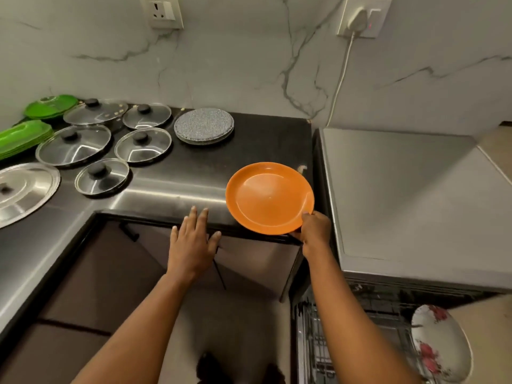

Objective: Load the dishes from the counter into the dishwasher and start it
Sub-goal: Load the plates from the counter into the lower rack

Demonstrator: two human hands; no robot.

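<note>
Plate held by its near rim, rack down to my right

Nearest, low on my right, the rack stood open with one floral dish in it. My right hand pinched the plate's near right rim, thumb on top, so the plate lay just beyond my fingers over the counter edge. My left hand was spread and held nothing, just left of the plate. Farther back sat lids and grey plates.

Veined marble wall, brown cabinets, plugged socket
</note>
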